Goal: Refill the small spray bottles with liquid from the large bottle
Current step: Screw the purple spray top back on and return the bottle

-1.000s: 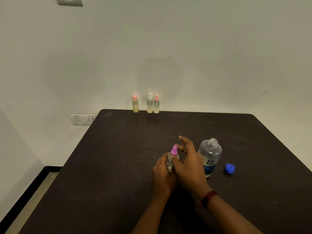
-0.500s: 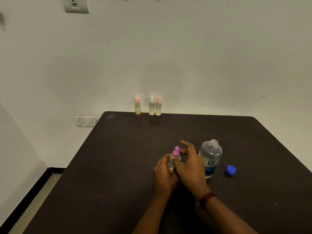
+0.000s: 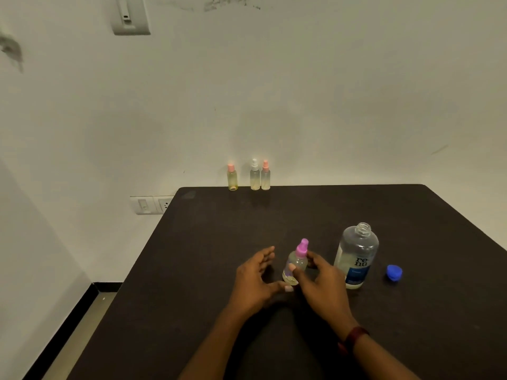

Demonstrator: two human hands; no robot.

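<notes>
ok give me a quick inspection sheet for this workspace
surface: dark matte table
job's things: large bottle upright, uncapped; blue cap on the table to its right; pink-top bottle capped, in hand; three small bottles upright at the far edge
clutter: nothing seen
hands: right hand grips the pink-top bottle, thumb in front; left hand open beside it, thumb near its base
cables: nothing seen
surroundings: pale wall, switch plate high up, socket by the table's far left corner
</notes>
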